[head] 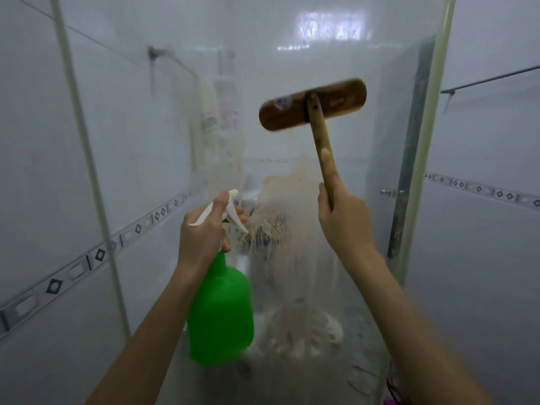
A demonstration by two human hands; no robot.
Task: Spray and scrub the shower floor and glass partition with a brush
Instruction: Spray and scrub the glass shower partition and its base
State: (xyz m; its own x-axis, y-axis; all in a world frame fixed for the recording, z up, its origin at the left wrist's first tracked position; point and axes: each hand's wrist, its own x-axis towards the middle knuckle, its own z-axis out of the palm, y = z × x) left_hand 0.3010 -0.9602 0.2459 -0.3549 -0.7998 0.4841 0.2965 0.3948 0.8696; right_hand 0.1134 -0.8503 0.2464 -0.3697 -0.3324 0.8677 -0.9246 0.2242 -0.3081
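Left hand (201, 238): grip closed on green spray bottle (222, 311), at its neck. Right hand (344, 223): grip closed round brush (312, 105) handle, head raised against the glass partition (263, 54).

Soft, even light; window glare on the hazy glass partition (292, 54); edges bend.

Brush (312, 104) against glass partition (277, 54), green spray bottle (220, 311) below-left

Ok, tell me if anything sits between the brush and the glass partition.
Nothing visible does. The right hand holds the brush with its head up at the glass partition; the spray bottle in the left hand is lower, aside.
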